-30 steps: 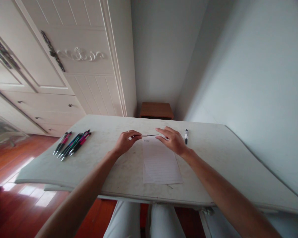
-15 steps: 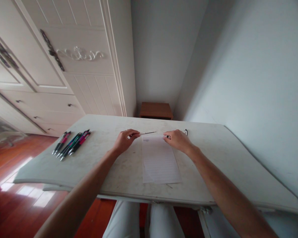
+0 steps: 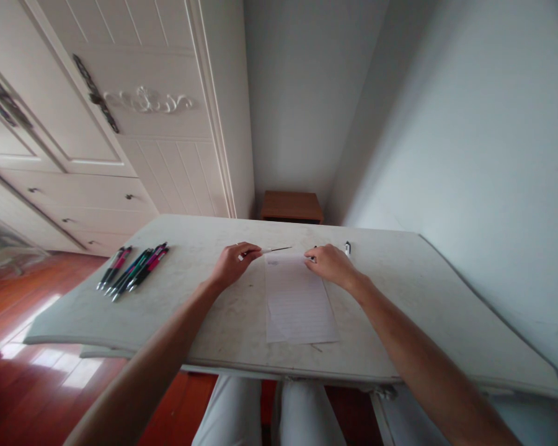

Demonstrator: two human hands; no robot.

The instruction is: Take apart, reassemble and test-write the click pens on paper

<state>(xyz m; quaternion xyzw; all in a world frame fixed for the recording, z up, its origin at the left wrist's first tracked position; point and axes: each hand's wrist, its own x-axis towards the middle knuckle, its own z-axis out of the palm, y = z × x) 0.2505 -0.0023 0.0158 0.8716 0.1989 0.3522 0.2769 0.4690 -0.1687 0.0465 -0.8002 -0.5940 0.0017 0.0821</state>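
My left hand (image 3: 232,263) is closed in a pinch on a thin pen refill (image 3: 275,249) that points right, above the top edge of a lined sheet of paper (image 3: 297,303). My right hand (image 3: 331,263) is closed on a small dark pen part (image 3: 312,256) at the sheet's top right corner; most of that part is hidden in the fingers. The two hands are a short way apart. A white and black pen piece (image 3: 347,248) lies just beyond my right hand.
Several pens, pink, green and black (image 3: 132,268), lie in a row at the left of the white table (image 3: 423,310). A white wardrobe (image 3: 121,124) stands at the left, a brown wooden stand (image 3: 292,206) behind the table, a wall at the right.
My right hand went from open fingers at the refill's tip to a closed grip and drew back to the right, so it is now apart from the refill. The left hand stayed put.
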